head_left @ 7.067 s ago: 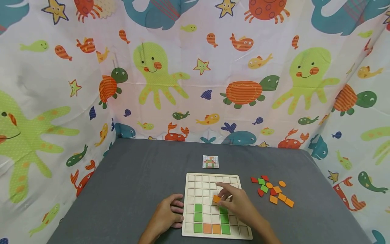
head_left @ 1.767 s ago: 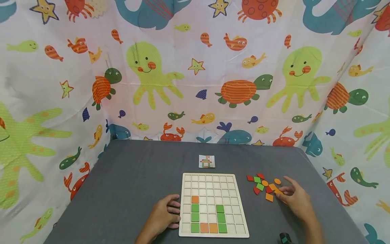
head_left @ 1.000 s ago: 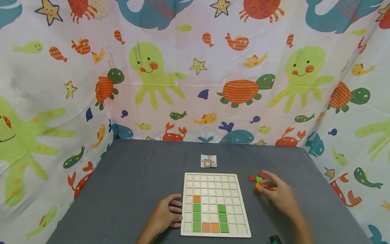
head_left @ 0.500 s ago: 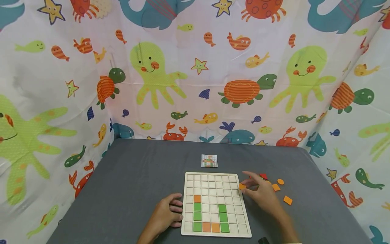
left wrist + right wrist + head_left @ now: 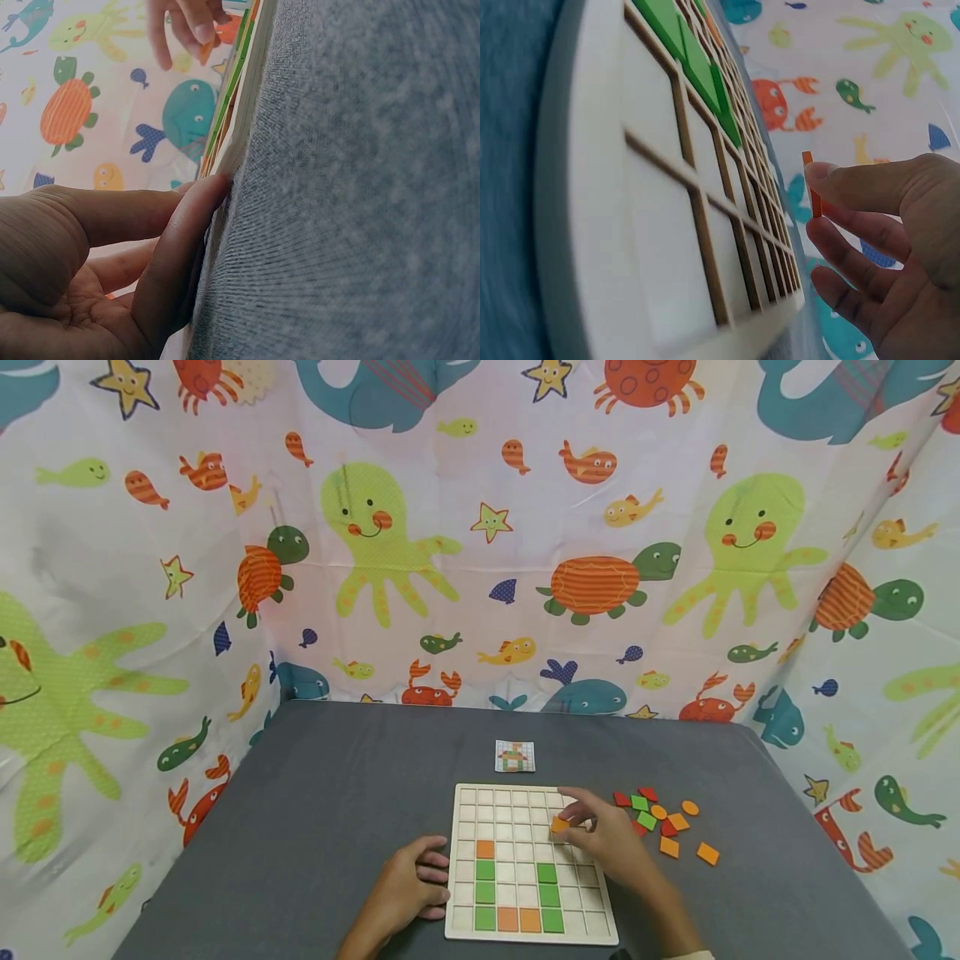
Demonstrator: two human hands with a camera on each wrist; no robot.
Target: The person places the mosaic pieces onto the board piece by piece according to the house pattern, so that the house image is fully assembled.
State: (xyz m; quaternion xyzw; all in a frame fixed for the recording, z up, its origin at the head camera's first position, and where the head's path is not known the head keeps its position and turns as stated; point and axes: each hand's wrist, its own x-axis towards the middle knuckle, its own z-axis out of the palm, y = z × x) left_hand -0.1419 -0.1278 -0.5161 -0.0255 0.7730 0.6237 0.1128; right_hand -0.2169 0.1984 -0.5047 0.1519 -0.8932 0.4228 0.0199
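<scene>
Between thumb and fingertips, my right hand (image 5: 611,843) pinches an orange square tile (image 5: 559,824) above the right half of the wooden grid board (image 5: 585,929). The right wrist view shows this orange tile (image 5: 812,184) edge-on, apart from the board. My left hand (image 5: 408,885) rests at the board's left edge, its relaxed fingers touching the rim, as in the left wrist view, where the hand (image 5: 112,255) is close up. On the board, green tiles (image 5: 485,892) form a left column topped by an orange tile (image 5: 485,849). More green tiles (image 5: 548,896) form a right column, with two orange tiles (image 5: 518,919) between at the bottom.
Loose red, green and orange pieces (image 5: 670,847) lie on the grey table right of the board, some round. A small printed pattern card (image 5: 515,757) sits behind the board. A curtain with sea animals (image 5: 450,568) surrounds the table.
An orange tile now stands atop the left green column. My right hand went to the loose pieces, took another orange square and moved left over the board. My left hand stayed at the edge.
</scene>
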